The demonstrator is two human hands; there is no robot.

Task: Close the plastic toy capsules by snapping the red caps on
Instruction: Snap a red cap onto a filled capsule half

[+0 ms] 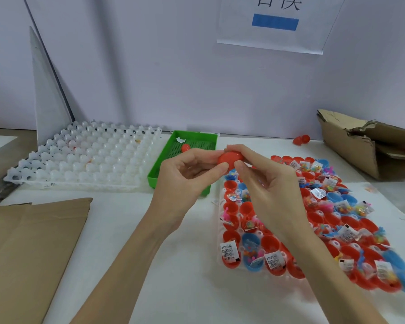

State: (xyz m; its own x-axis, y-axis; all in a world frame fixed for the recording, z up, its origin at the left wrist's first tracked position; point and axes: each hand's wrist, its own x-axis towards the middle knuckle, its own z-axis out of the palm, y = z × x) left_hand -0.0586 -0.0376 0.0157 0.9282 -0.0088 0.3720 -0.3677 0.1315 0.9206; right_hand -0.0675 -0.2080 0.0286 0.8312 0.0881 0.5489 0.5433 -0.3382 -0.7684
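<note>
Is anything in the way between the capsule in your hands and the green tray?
Nothing visible. Left hand and right hand pinch the red capsule just above the green tray's right edge. The tray is open-topped and holds only another red capsule and a paper scrap near its far end.

I see a smooth, slightly glossy red plastic capsule (229,159) pinched between my left hand (187,176) and right hand (264,181). Toward the right edge of the matt white table (131,242), a translucent plastic tray (220,202) holds glossy red and blue capsule halves (250,251) with shiny clear packets and printed paper slips. At the back edge sit a frosted white plastic tray (84,160) and a green plastic bin (185,157) with a perforated floor. Rough brown cardboard (33,244) lies at the left edge.
</note>
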